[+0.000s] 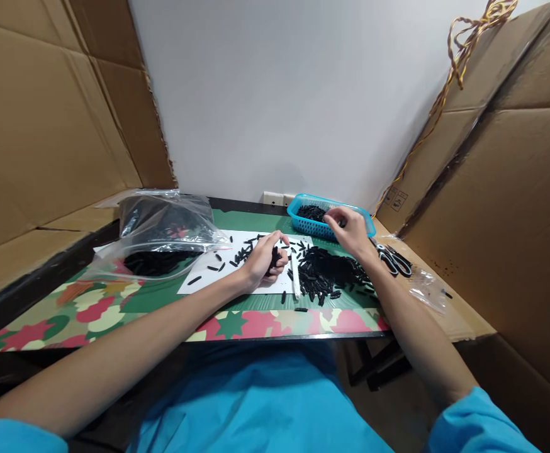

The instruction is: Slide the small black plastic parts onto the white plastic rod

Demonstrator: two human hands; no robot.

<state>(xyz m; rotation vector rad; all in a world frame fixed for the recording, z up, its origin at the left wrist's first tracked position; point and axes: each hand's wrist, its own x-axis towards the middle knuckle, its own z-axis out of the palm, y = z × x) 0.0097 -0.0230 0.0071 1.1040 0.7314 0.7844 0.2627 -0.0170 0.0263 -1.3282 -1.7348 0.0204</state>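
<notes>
A bag (166,217) lies on the left of the bench (90,314), paper (209,281) in the middle with loose pieces (194,280) on it, a pile (322,270) right of the paper. Behind the pile, before the wall (275,100), a basket (310,226) holds more pieces (311,212); scissors (396,260) lie farther right.

The clothing (260,402) is bright blue and creased, with 2 sleeves (480,425) in matching blue.

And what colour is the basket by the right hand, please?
The basket is bright blue, clearest in the head view.
</notes>
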